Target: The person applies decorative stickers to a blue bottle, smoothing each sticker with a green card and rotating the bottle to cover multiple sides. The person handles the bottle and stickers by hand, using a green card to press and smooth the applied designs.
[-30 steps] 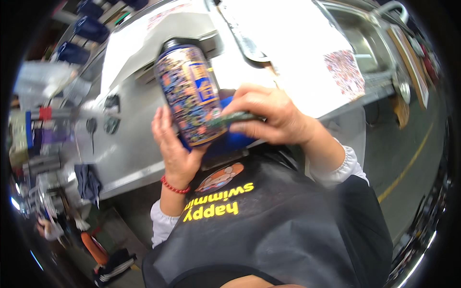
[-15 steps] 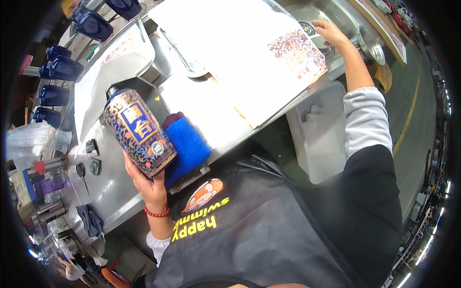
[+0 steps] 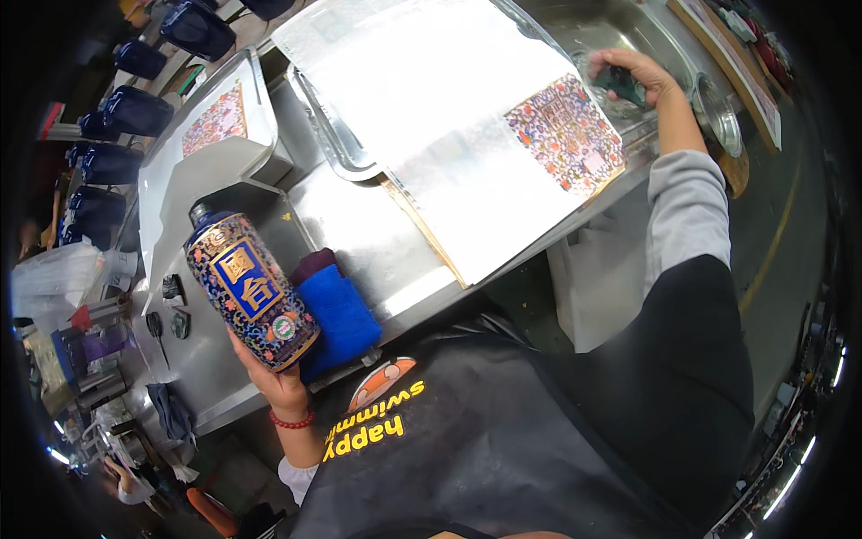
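My left hand (image 3: pixel 280 386) is closed around the base of a dark blue bottle (image 3: pixel 224 310) wrapped in a flowered, gold-framed pattern. The bottle leans to the left, its open-looking neck uppermost. Beside it a folded blue cloth (image 3: pixel 337 310) lies at the table's front edge, with a dark maroon cloth (image 3: pixel 312 266) behind it. At the far right, my right hand (image 3: pixel 648 70) is curled over the metal sink (image 3: pixel 687 47). Its fingers grip a small dark green piece (image 3: pixel 621 88), whose exact kind I cannot make out.
A white sheet with a flowered print (image 3: pixel 570 135) covers the middle of the metal table. Metal trays (image 3: pixel 359 169) stand around it. Several plain dark blue bottles (image 3: pixel 139 112) line the left. A metal bowl (image 3: pixel 718 117) sits by the sink; a white bin (image 3: pixel 611 287) stands below the table.
My right hand has closed on the dark green piece at the sink, where its fingers were reaching near a round dish. My left hand and the bottle have shifted slightly lower and left in view.
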Demonstrator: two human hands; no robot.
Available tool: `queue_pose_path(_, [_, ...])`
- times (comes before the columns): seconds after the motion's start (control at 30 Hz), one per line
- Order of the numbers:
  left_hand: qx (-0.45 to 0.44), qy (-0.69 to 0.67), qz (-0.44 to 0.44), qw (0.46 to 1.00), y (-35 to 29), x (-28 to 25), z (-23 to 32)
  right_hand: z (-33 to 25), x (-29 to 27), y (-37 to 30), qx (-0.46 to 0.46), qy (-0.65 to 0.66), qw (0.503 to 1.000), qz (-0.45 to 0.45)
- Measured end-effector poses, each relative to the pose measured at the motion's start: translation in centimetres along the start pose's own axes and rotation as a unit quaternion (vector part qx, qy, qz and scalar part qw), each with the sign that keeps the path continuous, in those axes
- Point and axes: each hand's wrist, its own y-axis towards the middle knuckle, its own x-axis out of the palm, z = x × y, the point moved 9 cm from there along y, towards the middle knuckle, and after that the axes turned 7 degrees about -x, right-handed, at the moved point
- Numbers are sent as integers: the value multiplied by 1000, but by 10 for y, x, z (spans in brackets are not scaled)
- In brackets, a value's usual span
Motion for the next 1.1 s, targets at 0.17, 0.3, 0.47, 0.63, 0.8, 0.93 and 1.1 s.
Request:
queue_pose_path(0.17, [12, 1, -18, 1000, 3, 0, -2, -37, 53, -30, -66, -279, 955, -76])
queue_pose_path(0.3, [33, 39, -15, 999, 3, -2, 1, -24, 86, -18, -45, -388, 915, -102])
queue_pose_path(0.47, [25, 1, -14, 1000, 1, -1, 0, -17, 92, -11, -76, -354, 929, -82])
queue_pose_path(0.63, [33, -2, -8, 999, 2, 0, 1, -7, 81, -10, -95, -257, 956, -103])
queue_pose_path(0.8, [15, -31, -19, 999, 2, 2, 0, -8, 69, -12, -112, -256, 954, -105])
queue_pose_path(0.93, [24, -29, -19, 999, 3, 2, 2, -10, 68, -5, -96, -317, 938, -101])
queue_pose_path(1.1, [22, -36, -17, 999, 3, 2, 1, -6, 61, 0, -88, -351, 927, -99])
